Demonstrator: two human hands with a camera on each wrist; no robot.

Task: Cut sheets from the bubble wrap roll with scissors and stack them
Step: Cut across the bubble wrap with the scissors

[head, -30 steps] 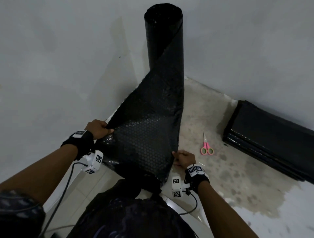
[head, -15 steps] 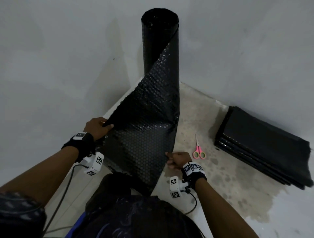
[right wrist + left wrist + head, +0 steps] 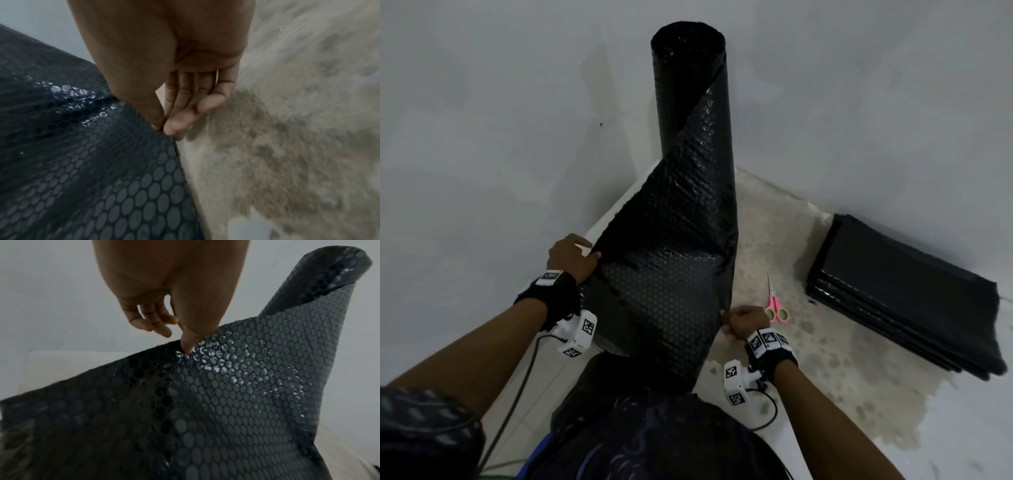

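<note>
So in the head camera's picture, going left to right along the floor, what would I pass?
Left hand → pulled-out bubble wrap → right hand → pink scissors → stack of cut sheets.

Two hands hold a length pulled off a standing black roll.

The roll (image 3: 690, 113) stands upright in a wall corner, its loose wrap (image 3: 664, 287) sloping down toward the person. The left hand (image 3: 570, 255) grips the wrap's left edge; the right hand (image 3: 744, 322) pinches the right edge. Pink scissors (image 3: 775, 306) lie on the stained floor (image 3: 842, 373) just beside the right hand, with a stack (image 3: 904, 294) of black sheets farther right against the wall.
</note>
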